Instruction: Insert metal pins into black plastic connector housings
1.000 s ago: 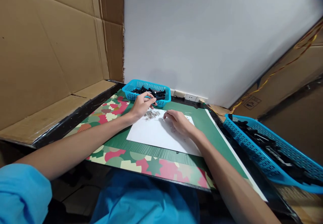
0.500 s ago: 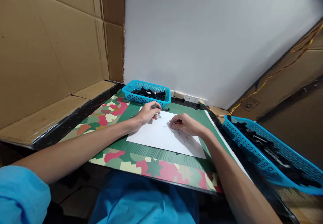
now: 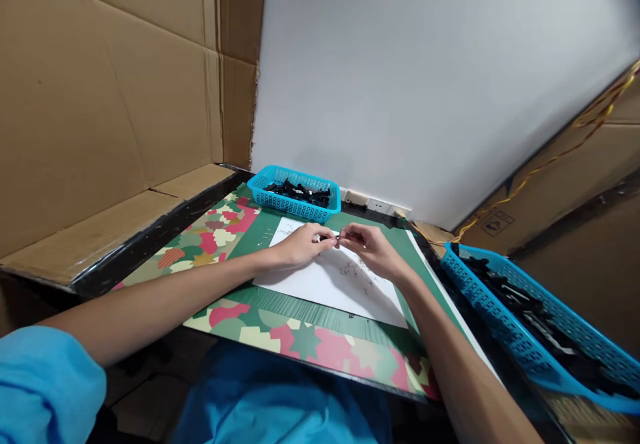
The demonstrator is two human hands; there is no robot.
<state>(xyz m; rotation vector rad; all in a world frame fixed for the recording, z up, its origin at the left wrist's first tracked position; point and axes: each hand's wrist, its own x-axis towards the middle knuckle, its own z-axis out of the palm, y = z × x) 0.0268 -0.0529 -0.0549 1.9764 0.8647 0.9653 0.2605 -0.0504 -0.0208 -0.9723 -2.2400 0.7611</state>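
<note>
Over a white sheet of paper [image 3: 300, 287], my left hand [image 3: 303, 244] and my right hand [image 3: 369, 245] meet at their fingertips. Thumb and fingers of each are pinched together. Between them a small dark piece [image 3: 337, 236] barely shows, too small to name and mostly covered by the fingers. Which hand carries it I cannot tell. Tiny thin parts [image 3: 353, 269] lie scattered on the paper below my right hand. More tiny pieces [image 3: 287, 228] are on the sheet's far left corner, beyond my left hand.
A blue basket [image 3: 295, 212] of black parts stands at the back of the green mat [image 3: 300, 307]. Another blue basket [image 3: 500, 317] with long black parts is on the right. Cardboard [image 3: 110, 97] walls the left side. Power sockets [image 3: 379, 205] line the wall's foot.
My hands have come together at the fingertips over the paper; before, they were apart, the right one pinching a thin pin-like piece. The view has shifted slightly.
</note>
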